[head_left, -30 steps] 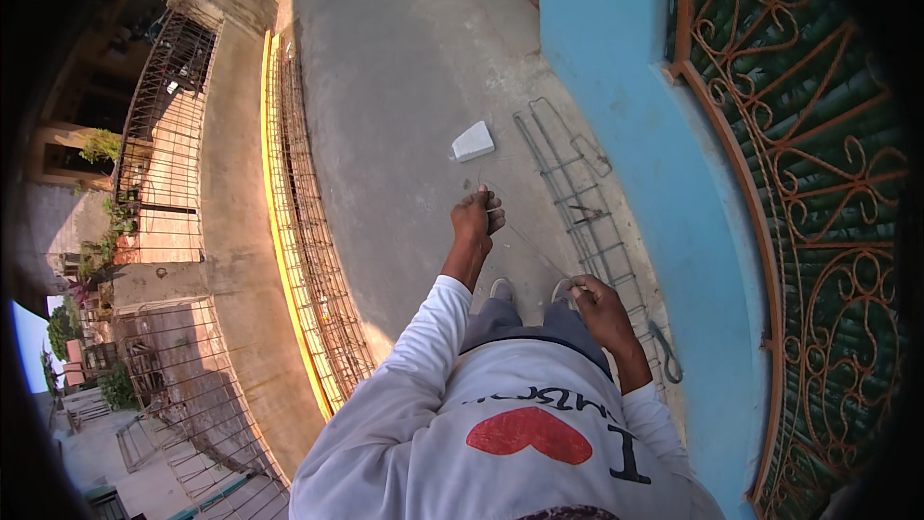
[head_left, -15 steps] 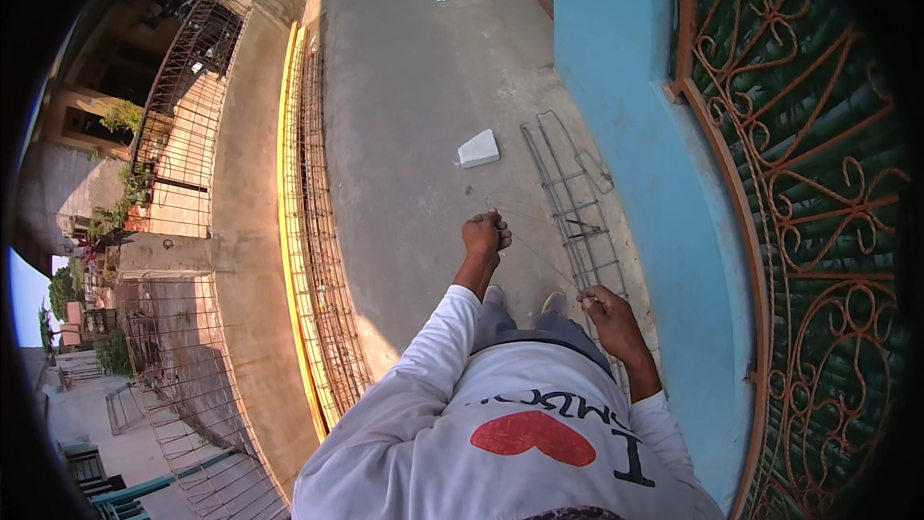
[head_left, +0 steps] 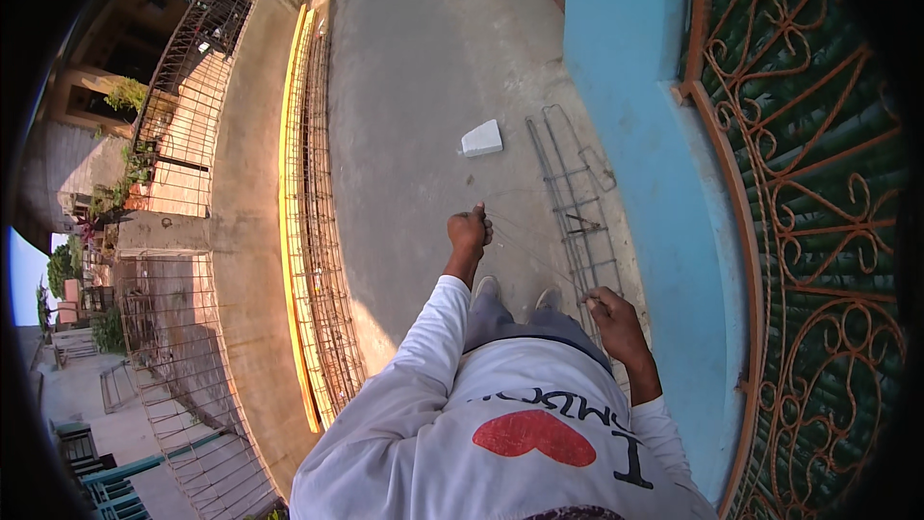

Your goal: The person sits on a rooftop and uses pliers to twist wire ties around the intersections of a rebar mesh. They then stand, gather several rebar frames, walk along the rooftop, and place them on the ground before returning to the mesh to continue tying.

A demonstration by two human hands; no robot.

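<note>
Thin wire [head_left: 529, 253] stretches between my two hands in front of my body, its strands faint against the pavement. My left hand [head_left: 469, 233] is closed in a fist on one part of it, with the index finger or thumb tip pointing up and away. Lower and to the right, my right hand [head_left: 618, 327] pinches the wire with bent fingers. Beyond that hand a small grey steel rebar cage [head_left: 576, 204] lies on the ground, close to the blue wall. The wire's exact ends are too fine to make out.
A white block [head_left: 482, 139] lies on the grey pavement ahead. On the left, long rebar cages [head_left: 316, 202] run beside a yellow bar [head_left: 287, 183] along a low wall. To the right stand a blue wall [head_left: 635, 135] and an ornate rust-coloured metal gate [head_left: 799, 202].
My left hand has shifted a little to the left, drawing away from my right hand, which stays almost in place. The wire spans a wider gap between them.
</note>
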